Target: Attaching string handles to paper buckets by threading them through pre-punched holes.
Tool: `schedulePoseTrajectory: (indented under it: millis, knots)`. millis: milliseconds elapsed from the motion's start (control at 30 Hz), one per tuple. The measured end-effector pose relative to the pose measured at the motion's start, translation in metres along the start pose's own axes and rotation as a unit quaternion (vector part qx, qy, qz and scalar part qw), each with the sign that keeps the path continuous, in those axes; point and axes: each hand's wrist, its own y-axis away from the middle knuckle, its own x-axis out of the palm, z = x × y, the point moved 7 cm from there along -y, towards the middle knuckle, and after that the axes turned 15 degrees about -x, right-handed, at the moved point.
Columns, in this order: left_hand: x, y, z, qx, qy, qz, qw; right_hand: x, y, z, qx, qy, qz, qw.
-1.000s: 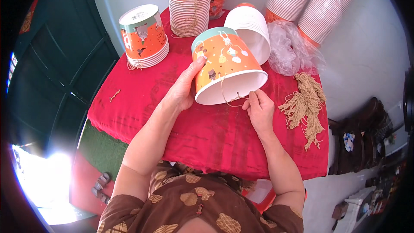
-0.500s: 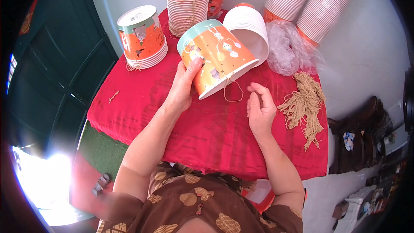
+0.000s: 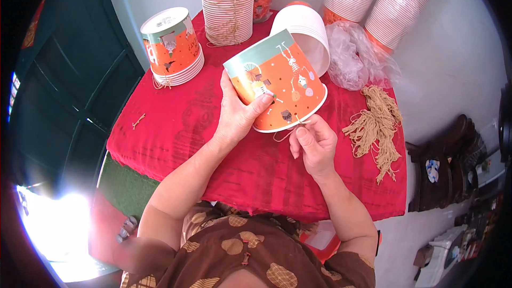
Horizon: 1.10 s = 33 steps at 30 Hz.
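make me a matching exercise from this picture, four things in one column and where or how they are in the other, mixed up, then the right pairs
Things:
1. left hand
2. right hand
3. string bundle
4. plastic bag

Place or state:
A. tan, lying on the right part of the red cloth
B. at the white rim of the orange bucket
C. see-through and crumpled
D. gripping the side of the bucket, thumb on its printed face

Right pairs: 1-D, 2-B, 3-A, 4-C
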Motion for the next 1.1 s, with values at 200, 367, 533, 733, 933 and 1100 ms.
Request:
schedulePoseTrajectory:
  millis: [200,367,533,733,933,1100]
  knots:
    - [0.006,0.006,-0.003,0.011,0.011,0.013,1.000,-0.006,0.004,-0.005,0.023,-0.031,-0.034,0.999]
    - [0.009,0.010,-0.011,0.026,0.015,0.012,0.999,-0.008,0.005,-0.006,0.042,-0.030,-0.059,0.997]
    - [0.011,0.010,-0.012,0.052,0.031,0.015,0.998,-0.009,0.005,-0.005,0.051,-0.019,-0.071,0.996]
    - [0.014,0.009,-0.004,0.036,0.037,0.019,0.998,-0.010,0.004,0.001,0.047,0.016,-0.094,0.994]
    - [0.003,-0.001,0.020,-0.014,0.041,0.013,0.999,-0.015,0.004,0.004,0.021,0.024,-0.093,0.995]
    - [-0.018,-0.007,0.035,-0.085,0.065,-0.068,0.992,-0.016,0.004,0.011,-0.001,0.101,-0.066,0.993]
